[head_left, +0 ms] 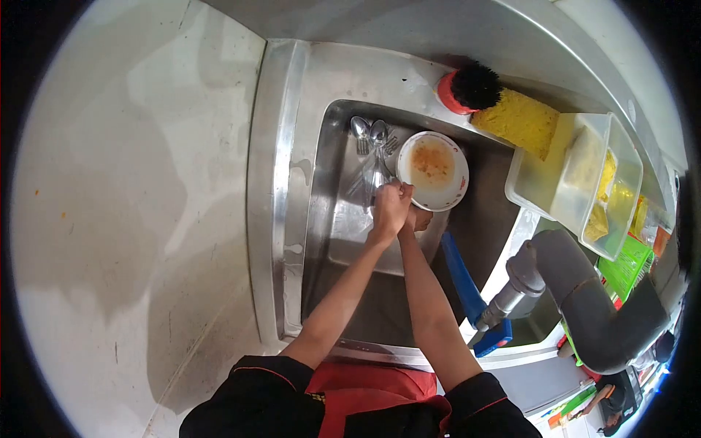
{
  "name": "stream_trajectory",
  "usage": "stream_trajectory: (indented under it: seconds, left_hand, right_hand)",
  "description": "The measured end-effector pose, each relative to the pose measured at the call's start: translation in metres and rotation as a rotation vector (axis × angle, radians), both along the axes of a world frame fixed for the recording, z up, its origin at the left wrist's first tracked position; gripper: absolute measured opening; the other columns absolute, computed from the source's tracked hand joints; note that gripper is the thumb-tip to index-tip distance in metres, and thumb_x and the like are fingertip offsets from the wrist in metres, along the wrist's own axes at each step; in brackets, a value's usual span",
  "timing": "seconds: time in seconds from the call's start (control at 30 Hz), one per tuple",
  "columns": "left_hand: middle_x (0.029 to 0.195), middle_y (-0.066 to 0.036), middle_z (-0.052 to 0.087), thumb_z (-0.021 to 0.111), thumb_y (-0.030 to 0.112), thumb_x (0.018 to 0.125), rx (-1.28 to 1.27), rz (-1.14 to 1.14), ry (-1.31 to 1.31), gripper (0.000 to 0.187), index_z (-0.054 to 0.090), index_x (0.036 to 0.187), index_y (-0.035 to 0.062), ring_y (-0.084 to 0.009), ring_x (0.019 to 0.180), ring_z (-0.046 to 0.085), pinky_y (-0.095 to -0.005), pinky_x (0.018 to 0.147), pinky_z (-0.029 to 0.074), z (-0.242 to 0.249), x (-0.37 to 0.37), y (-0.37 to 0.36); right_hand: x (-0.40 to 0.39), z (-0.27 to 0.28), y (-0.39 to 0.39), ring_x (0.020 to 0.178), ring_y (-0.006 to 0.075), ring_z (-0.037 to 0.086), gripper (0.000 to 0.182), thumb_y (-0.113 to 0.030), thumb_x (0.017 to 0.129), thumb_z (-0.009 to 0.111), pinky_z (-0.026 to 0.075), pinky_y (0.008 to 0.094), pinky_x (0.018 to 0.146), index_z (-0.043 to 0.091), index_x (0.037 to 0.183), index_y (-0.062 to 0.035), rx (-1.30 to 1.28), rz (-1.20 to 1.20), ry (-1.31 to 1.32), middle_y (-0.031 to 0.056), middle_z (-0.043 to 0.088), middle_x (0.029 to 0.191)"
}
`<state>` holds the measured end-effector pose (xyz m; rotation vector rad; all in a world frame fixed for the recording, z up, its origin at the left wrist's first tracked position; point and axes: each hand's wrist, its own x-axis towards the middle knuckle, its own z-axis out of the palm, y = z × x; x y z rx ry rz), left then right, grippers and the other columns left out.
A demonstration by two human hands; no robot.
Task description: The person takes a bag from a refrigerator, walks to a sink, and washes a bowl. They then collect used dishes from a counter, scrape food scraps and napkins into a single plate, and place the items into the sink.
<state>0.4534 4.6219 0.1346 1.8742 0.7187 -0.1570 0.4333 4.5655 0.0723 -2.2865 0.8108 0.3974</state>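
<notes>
Both my hands reach down into a steel sink (321,219). My left hand (389,208) lies over my right hand (419,219), fingers curled, pressed together beside a dirty white plate (432,171) with orange food residue. Whether either hand holds something small is hidden by the overlap. Several spoons and forks (371,142) lie in the sink's far left corner, just beyond my hands.
A black dish brush with a red base (467,87) and a yellow sponge (520,120) sit on the sink's far rim. A clear plastic tub (584,175) stands at right. A grey faucet pipe (577,292) with a blue handle (467,285) is at right.
</notes>
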Motion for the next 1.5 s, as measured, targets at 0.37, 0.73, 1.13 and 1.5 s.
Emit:
stream_trajectory:
  seconds: [0.37,0.73,1.13,1.5]
  left_hand:
    - [0.067,-0.020,0.062,0.061,0.011,0.076,-0.109,0.031,-0.062,0.019,0.062,0.079,-0.0073,-0.0192,0.062,0.064,-0.0312,0.057,0.047,0.016,-0.003,-0.008]
    - [0.081,-0.017,0.064,0.059,0.028,0.078,0.639,-0.291,0.107,0.028,0.066,0.073,0.0009,-0.0251,0.106,0.053,-0.0427,0.098,0.031,0.054,0.011,0.016]
    - [0.080,-0.016,0.063,0.041,0.028,0.093,-0.198,-0.140,-0.273,0.034,0.052,0.112,0.0023,-0.0260,0.071,0.062,-0.0361,0.066,0.045,-0.021,-0.014,0.007]
    - [0.099,-0.015,0.064,0.047,0.020,0.091,-0.219,-0.228,-0.225,0.028,0.059,0.107,0.0007,-0.0214,0.096,0.060,-0.0307,0.084,0.043,0.042,-0.104,0.038]
  right_hand:
    - [-0.009,-0.005,0.005,0.103,0.0387,0.052,0.042,-0.019,0.075,0.062,0.041,0.0410,0.086,0.052,0.111,0.0005,0.001,0.121,-0.237,0.0241,0.056,0.108]
    - [0.015,0.010,0.070,0.108,0.0394,0.049,0.044,-0.016,0.078,0.059,0.038,0.0408,0.090,0.047,0.117,0.0002,-0.046,0.367,-0.330,0.0252,0.053,0.112]
    - [-0.110,0.110,-0.026,0.094,0.0317,0.056,0.021,0.002,0.079,0.052,0.042,0.0369,0.082,0.056,0.100,0.0030,0.634,0.584,-0.030,0.0191,0.057,0.102]
    - [-0.010,0.367,-0.060,0.076,0.0158,0.049,0.053,-0.002,0.068,0.072,0.044,0.0260,0.066,0.050,0.117,-0.0015,0.366,0.495,-0.927,0.0107,0.051,0.101]
